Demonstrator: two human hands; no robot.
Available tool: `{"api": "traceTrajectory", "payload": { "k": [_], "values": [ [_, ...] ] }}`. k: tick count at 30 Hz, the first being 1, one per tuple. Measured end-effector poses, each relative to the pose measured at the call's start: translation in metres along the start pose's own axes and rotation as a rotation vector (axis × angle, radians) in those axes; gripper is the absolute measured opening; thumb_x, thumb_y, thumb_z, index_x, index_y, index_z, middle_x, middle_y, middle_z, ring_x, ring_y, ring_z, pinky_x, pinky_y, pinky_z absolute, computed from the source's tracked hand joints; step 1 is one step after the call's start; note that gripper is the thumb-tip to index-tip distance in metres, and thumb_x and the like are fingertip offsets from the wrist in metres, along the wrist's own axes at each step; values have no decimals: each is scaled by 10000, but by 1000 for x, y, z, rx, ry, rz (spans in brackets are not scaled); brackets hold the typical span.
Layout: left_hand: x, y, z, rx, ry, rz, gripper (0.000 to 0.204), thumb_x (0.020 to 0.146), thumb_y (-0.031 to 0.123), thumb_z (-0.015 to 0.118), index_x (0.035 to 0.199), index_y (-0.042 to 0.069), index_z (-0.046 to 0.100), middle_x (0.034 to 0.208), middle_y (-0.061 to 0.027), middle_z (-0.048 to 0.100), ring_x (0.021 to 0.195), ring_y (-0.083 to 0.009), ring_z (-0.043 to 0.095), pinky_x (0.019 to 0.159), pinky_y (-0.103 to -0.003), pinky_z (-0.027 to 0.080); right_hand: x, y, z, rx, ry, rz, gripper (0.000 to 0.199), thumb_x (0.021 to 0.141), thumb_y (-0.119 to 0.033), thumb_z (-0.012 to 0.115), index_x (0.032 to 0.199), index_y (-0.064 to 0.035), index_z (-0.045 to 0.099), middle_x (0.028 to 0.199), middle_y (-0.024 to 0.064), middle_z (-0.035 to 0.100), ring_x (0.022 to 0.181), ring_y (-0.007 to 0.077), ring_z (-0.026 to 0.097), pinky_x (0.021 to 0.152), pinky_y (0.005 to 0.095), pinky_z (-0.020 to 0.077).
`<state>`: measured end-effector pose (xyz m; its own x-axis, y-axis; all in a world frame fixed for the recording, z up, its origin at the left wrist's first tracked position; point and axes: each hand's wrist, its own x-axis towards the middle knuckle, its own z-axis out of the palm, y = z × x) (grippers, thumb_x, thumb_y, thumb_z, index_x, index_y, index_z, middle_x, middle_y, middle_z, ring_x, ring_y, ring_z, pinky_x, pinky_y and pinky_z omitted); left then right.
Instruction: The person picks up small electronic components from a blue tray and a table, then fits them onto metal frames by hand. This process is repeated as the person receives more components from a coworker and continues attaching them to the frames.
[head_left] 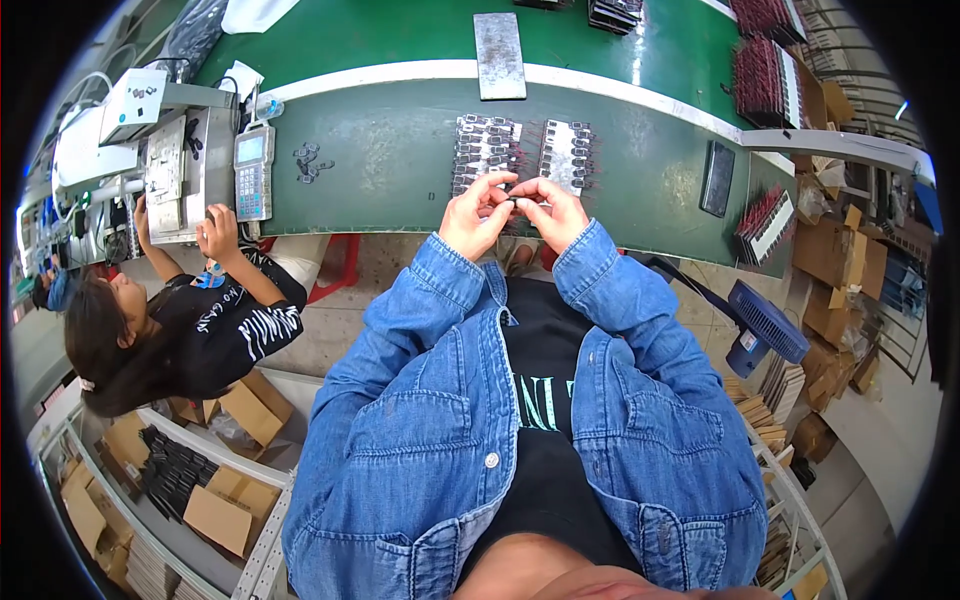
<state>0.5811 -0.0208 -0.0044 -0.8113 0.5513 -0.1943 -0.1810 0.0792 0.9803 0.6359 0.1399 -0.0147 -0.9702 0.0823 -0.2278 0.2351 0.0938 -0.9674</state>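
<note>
My left hand [472,216] and my right hand [556,212] meet over the near edge of the green table. Fingertips of both are pinched on a small dark part [513,197], mostly covered by the fingers; its exact kind is not clear. Just beyond my hands lies a white board [500,135] lined with rows of small black parts and thin dark red wires. To its right, a second such board [562,150] carries similar parts. A loose pile of small black parts [312,163] is on the table to the left.
A grey metal plate [499,56] lies beyond the boards. Rightward are a black phone [717,178], another loaded board [766,228] and a blue fan [765,325]. At left, a co-worker's hands are at a machine [170,180] beside a keypad controller [253,175].
</note>
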Motion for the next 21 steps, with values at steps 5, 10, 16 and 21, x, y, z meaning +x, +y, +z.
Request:
{"api": "traceTrajectory", "payload": {
  "k": [5, 10, 16, 21],
  "values": [
    [-7, 0, 6, 297, -54, 79, 438, 811, 38, 630, 1225, 43, 486, 834, -43, 589, 734, -102, 583, 666, -250, 510, -20, 4, 1, -203, 59, -141, 139, 849, -33, 594, 983, -2, 581, 871, 32, 615, 800, 125, 587, 729, 271, 498],
    [-26, -17, 22, 276, -116, -97, 460, 813, 87, 633, 1243, 61, 472, 870, -63, 608, 696, -116, 573, 652, -261, 498, -42, 32, -13, -220, 70, -76, 148, 825, -37, 627, 964, -16, 580, 840, 30, 607, 742, 119, 577, 680, 261, 492],
    [-21, -24, 21, 310, -119, -155, 427, 819, 150, 628, 1215, 67, 494, 941, -86, 636, 704, -146, 604, 680, -301, 505, -12, 113, -79, 79, 407, 265, 224, 760, -147, 716, 930, -53, 604, 801, 62, 633, 720, 130, 590, 681, 292, 498],
    [-22, -33, 22, 370, -185, -152, 385, 844, 113, 612, 1209, 51, 509, 950, -79, 647, 780, -123, 605, 721, -280, 503, 1, 134, -87, -258, 434, 392, 256, 733, -201, 746, 899, -55, 618, 774, 61, 632, 708, 142, 597, 668, 299, 497]
  ]
}}
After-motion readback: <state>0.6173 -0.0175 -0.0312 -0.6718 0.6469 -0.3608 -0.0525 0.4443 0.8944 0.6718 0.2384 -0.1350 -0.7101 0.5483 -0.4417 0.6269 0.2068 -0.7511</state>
